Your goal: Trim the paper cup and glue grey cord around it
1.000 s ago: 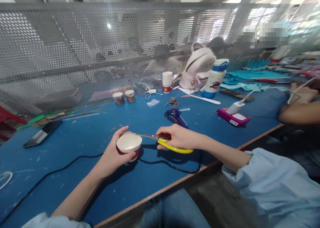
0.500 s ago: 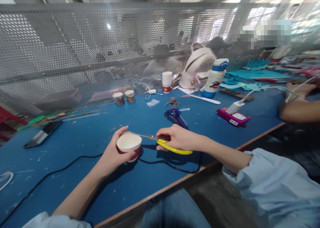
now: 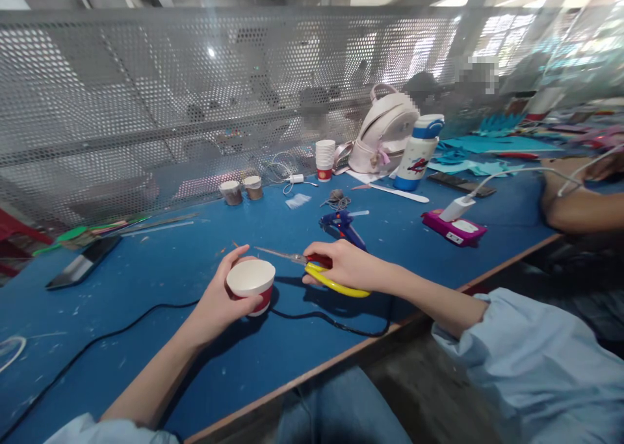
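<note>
Left hand (image 3: 219, 302) wrapped round a paper cup (image 3: 251, 277); we see its mouth up, white inside. Right hand (image 3: 351, 266) at the cup's 3 o'clock, fingers gripping scissors (image 3: 340, 289), tips near the far rim. From the cup, we mark: two small cups (image 3: 253, 189) at 12, contents unclear; stacked cups (image 3: 325, 159) at 1; glue gun (image 3: 336, 220) at 2, just beyond right hand; bottle (image 3: 416, 159) farther out. Black cable (image 3: 312, 314) crosses our blue table (image 3: 160, 265); perforated screen (image 3: 146, 99) at 12.
</note>
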Tool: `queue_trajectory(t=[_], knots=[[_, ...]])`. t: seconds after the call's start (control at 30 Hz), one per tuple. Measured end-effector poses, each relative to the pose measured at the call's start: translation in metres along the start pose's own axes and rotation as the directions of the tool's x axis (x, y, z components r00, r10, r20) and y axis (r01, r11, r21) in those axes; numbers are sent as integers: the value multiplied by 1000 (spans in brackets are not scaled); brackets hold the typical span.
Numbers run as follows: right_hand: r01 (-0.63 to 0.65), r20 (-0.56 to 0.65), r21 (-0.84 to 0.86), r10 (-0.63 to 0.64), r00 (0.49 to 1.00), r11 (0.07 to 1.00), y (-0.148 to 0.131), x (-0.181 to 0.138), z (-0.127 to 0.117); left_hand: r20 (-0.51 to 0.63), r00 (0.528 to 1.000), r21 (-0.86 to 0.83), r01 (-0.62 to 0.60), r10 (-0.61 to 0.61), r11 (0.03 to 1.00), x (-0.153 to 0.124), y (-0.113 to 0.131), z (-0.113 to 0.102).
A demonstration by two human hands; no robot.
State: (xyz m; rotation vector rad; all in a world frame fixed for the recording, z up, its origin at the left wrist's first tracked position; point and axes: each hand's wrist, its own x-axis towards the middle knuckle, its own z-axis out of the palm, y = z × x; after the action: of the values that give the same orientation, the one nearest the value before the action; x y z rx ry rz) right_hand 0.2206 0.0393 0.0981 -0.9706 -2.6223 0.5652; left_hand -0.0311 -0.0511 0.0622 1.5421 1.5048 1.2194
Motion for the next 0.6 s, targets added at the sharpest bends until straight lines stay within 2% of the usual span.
queue_trajectory(t=[0.13, 0.23, 0.3, 0.37, 0.4, 0.47, 0.53, 0.6], knots=[[-143, 10, -162, 146, 989, 976, 2, 2, -3, -30, 999, -14, -20, 20, 1000, 4, -7, -3], [-171, 9, -214, 177, 984, 962, 6, 4, 0, -109, 990, 9, -89, 89, 996, 8, -9, -7], [-170, 29, -276, 185, 982, 946, 7, 6, 2, -243, 956, 129, -138, 166, 982, 11, -11, -12], [-159, 27, -323, 177, 984, 933, 8, 8, 5, -363, 887, 327, -165, 285, 931, 17, -16, -17], [-146, 38, -339, 168, 985, 929, 8, 10, 6, -372, 859, 415, -186, 352, 891, 20, -19, -20], [-111, 97, -369, 157, 983, 923, 7, 13, 7, -245, 852, 526, -284, 463, 801, 27, -27, -24], [-88, 150, -383, 156, 976, 920, 6, 16, 7, -221, 855, 548, -289, 469, 785, 32, -34, -27], [-104, 130, -383, 165, 978, 918, 5, 19, 8, -218, 858, 573, -274, 466, 773, 33, -38, -29]])
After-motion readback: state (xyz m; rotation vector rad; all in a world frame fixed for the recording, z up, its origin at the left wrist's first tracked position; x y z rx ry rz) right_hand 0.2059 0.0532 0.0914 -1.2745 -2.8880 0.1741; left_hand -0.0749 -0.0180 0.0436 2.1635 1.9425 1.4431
